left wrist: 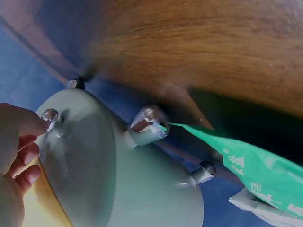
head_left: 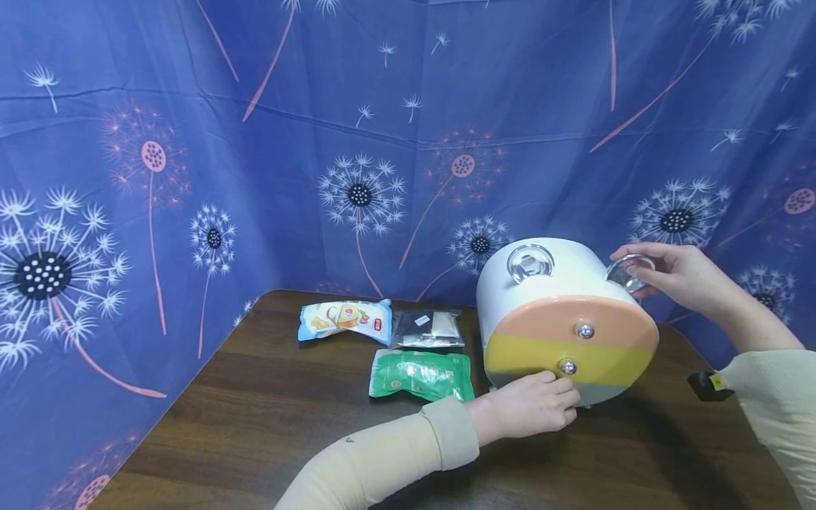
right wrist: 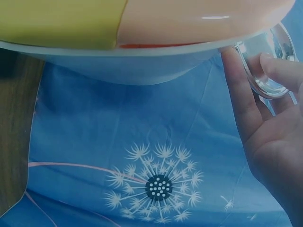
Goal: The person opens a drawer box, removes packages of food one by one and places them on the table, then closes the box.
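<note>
A white rounded cabinet (head_left: 503, 290) has a front banded in orange, yellow and grey-green, with silver knobs. My left hand (head_left: 534, 405) is at the lowest band; in the left wrist view, the thumb and a finger of that hand (left wrist: 14, 156) pinch the silver knob (left wrist: 49, 115) on the grey-green drawer front (left wrist: 80, 156). On top at the right, my right hand (head_left: 691, 273) grips a round silver piece (head_left: 627, 273). The right wrist view has the thumb of this hand (right wrist: 277, 132) over the silver piece (right wrist: 270, 82) and fingers behind it.
Left of the cabinet on the wooden table (head_left: 255, 404) lie a green packet (head_left: 421, 373), a dark clear-fronted packet (head_left: 423, 329) and a white-and-blue packet (head_left: 347, 319). A blue dandelion-print cloth (head_left: 287, 177) hangs behind. Near my right sleeve is a small black object (head_left: 707, 387).
</note>
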`<control>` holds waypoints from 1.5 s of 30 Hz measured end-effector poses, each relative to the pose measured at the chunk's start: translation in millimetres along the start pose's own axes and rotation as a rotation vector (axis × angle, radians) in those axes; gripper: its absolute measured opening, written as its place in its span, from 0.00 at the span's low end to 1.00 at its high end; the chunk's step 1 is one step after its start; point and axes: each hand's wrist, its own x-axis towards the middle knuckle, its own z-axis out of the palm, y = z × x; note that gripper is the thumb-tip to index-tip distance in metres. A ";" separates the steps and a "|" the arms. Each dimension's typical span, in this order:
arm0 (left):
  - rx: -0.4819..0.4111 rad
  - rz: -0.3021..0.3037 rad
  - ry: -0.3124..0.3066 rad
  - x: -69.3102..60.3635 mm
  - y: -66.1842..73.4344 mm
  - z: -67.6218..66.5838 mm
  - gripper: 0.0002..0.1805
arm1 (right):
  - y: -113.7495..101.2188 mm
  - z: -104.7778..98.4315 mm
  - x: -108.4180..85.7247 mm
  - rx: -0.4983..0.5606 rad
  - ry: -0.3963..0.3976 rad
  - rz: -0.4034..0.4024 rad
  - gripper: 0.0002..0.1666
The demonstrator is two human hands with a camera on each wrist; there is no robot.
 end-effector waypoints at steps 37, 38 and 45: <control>0.020 -0.003 0.008 8.4 15.6 19.9 0.19 | -0.3 0.4 -0.3 -0.031 0.015 0.012 0.25; 0.020 -0.001 0.009 8.4 15.8 20.2 0.19 | -0.1 0.6 -0.1 -0.030 0.015 0.011 0.25; 0.030 0.010 0.024 7.9 15.3 22.4 0.20 | 1.1 1.7 0.1 -0.023 0.025 0.008 0.23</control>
